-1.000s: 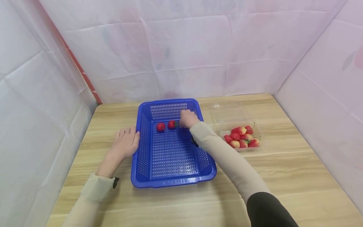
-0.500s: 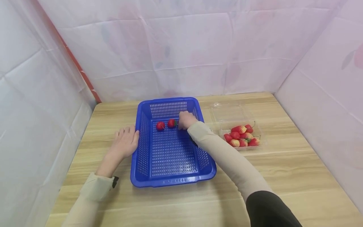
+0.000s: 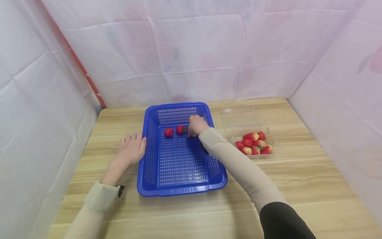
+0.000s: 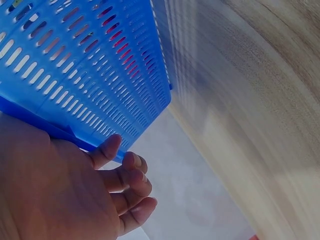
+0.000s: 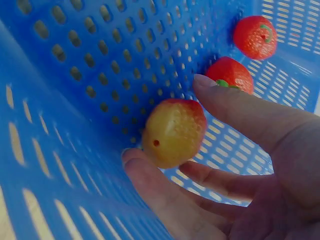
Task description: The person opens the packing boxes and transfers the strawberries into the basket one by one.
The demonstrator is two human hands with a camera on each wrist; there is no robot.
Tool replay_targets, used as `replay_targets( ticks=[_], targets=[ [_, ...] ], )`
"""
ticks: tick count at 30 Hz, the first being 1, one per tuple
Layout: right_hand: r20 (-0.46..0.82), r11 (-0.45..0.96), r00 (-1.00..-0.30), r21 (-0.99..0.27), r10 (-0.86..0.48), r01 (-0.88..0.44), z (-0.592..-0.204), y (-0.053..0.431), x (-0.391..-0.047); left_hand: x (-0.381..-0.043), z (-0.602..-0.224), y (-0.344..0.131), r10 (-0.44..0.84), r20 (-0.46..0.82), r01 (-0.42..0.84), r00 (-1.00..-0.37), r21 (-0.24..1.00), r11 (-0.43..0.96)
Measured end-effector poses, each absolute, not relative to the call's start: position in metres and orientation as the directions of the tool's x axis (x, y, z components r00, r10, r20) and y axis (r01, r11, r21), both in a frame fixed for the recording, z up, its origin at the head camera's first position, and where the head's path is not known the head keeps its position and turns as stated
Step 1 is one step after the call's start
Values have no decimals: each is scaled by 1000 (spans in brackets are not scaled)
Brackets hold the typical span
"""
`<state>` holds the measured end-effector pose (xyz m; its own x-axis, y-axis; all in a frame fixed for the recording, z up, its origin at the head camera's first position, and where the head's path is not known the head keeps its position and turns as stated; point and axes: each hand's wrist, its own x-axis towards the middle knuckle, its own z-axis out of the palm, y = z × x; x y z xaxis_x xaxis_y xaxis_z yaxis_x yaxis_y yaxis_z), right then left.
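On my head feed, the left hand (image 3: 132, 149) rests against the left rim of the blue basket (image 3: 182, 191), while the right hand (image 3: 197, 126) is inside, beside two red fruits (image 3: 168, 132); an open clear box (image 3: 240, 118) to the right holds more fruits (image 3: 253, 143). My left wrist view shows relaxed fingers, pinching nothing. On my right wrist view, a yellow-and-red fruit (image 5: 172, 132) sits low in the basket, between spread thumb and fingers; I can't tell whether fingertips touch it.

A red-yellow strawberry (image 5: 175, 132) is inside the blue basket (image 3: 182, 192).
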<state>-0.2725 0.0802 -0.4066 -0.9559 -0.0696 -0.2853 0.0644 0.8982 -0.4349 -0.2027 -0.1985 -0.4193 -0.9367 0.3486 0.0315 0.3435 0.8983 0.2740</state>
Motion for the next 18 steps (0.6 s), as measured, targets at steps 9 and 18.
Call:
replay_targets(
  ticks=[9,18],
  targets=[
    [-219,918,-975,-393,-38,53,-383,87,-273,-204,-421,-198,349,40,346,-936,266,900],
    [-83,808,-986,-585,-143,-68,-347,112,-260,-203,-418,-199,364,66,369,-929,215,904]
  ],
)
